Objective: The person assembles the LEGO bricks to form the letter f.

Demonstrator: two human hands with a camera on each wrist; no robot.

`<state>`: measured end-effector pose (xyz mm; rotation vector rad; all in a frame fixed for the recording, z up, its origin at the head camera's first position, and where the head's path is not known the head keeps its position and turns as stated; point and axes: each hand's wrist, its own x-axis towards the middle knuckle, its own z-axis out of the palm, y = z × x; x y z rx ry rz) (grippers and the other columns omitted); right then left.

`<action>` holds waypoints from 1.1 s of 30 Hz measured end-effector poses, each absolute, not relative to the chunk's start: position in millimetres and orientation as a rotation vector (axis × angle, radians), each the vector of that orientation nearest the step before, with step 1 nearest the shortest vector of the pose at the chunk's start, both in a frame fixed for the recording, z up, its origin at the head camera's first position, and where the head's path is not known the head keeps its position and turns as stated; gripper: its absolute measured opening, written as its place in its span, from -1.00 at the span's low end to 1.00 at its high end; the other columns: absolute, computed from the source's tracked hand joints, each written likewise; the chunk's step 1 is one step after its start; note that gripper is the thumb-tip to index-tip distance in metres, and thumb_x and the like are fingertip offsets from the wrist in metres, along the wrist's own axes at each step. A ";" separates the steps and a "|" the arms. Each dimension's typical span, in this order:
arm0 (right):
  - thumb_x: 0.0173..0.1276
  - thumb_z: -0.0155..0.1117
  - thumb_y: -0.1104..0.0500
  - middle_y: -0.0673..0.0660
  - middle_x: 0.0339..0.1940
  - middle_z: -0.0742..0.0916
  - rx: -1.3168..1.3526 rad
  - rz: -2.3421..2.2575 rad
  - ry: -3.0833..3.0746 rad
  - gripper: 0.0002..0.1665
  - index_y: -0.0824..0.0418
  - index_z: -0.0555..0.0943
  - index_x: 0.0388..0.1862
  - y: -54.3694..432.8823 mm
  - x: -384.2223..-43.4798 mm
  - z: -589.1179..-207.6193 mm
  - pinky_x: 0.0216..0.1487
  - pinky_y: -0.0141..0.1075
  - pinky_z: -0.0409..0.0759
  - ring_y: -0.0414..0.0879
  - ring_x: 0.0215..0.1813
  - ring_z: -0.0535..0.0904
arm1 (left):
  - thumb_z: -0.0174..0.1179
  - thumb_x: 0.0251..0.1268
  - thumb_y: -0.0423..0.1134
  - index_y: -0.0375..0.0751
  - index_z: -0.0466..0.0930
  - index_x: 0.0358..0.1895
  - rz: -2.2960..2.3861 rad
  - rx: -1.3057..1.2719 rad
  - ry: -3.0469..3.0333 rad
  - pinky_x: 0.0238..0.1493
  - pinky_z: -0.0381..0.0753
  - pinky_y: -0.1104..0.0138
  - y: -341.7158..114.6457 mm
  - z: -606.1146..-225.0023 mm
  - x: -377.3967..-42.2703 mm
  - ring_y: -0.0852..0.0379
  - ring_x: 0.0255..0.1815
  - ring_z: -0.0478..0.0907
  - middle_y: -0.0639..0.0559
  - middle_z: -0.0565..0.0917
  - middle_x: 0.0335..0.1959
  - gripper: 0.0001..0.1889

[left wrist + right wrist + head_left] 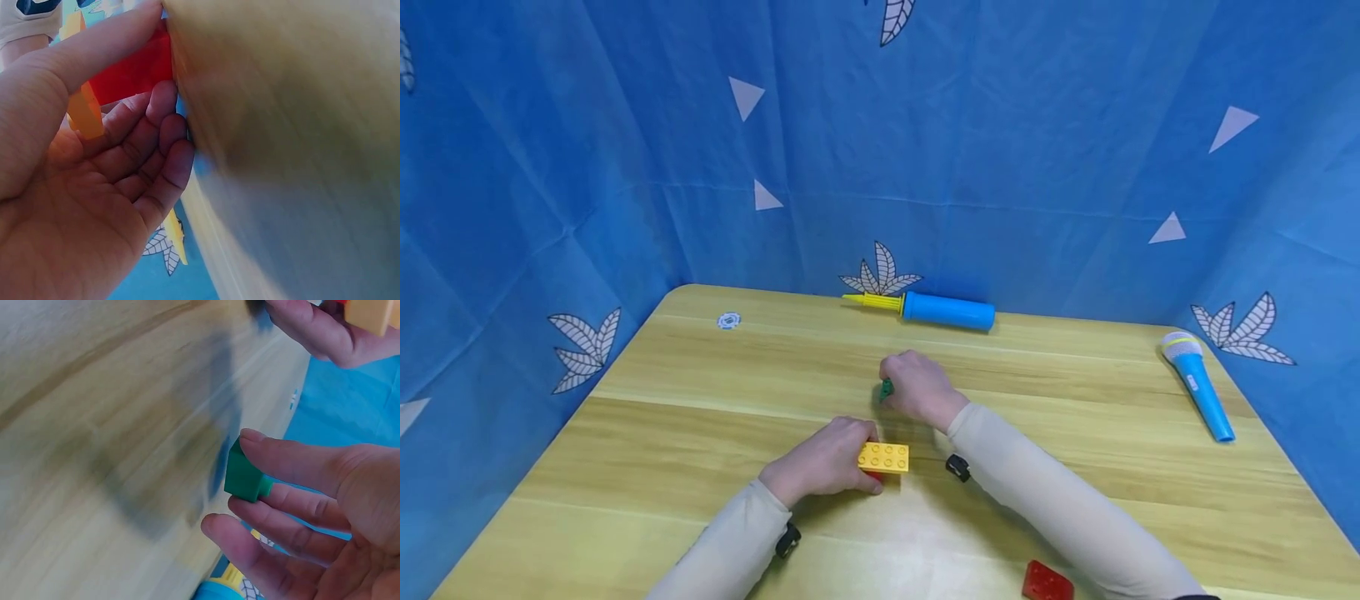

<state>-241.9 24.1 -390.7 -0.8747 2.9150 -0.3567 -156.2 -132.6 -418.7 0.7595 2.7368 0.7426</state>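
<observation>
A yellow building brick [883, 457] sits on top of a red building brick [134, 72], low over the wooden table. My left hand [829, 461] holds this stack, thumb on the near side and fingers curled round the far side. Farther back and to the right, my right hand [919, 387] pinches a small green building brick [244, 473] between thumb and fingers, its stud turned toward the palm. In the head view only a bit of the green brick shows beside the fingertips. Another red brick [1048, 581] lies at the near edge, beside the right forearm.
A blue and yellow hand pump [948, 311] lies along the back of the table [700, 367]. On the right rests a blue toy microphone [1199, 387]. A round white and blue chip [728, 321] is at the back left. Blue cloth hangs behind.
</observation>
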 end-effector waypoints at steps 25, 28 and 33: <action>0.07 0.60 0.23 0.02 -0.39 0.68 -0.928 -0.498 2.860 -0.73 0.22 0.69 -0.29 48.9 -225.7 -368.0 -0.26 -0.27 0.55 -0.12 -0.36 0.52 | 0.58 -0.10 -0.13 -0.17 0.52 -0.26 0.740 0.759 2.687 -0.37 0.42 0.36 -121.6 -419.3 -160.1 0.21 -0.42 0.39 0.19 0.48 -0.46 -0.57; 0.06 0.61 0.25 0.05 -0.37 0.69 -0.962 -0.523 2.845 -0.70 0.26 0.69 -0.25 50.7 -222.8 -363.0 -0.29 -0.28 0.54 -0.11 -0.38 0.51 | 0.58 -0.09 -0.13 -0.21 0.53 -0.24 0.746 0.775 2.692 -0.37 0.42 0.36 -120.3 -418.6 -162.0 0.19 -0.41 0.39 0.18 0.49 -0.44 -0.56; 0.06 0.62 0.23 0.11 -0.22 0.73 -0.998 -0.530 2.847 -0.57 0.31 0.70 -0.09 55.8 -217.3 -354.1 -0.15 -0.23 0.60 -0.07 -0.26 0.58 | 0.58 -0.07 -0.11 -0.26 0.55 -0.20 0.736 0.797 2.699 -0.37 0.43 0.36 -116.1 -418.0 -166.2 0.20 -0.41 0.41 0.17 0.51 -0.43 -0.54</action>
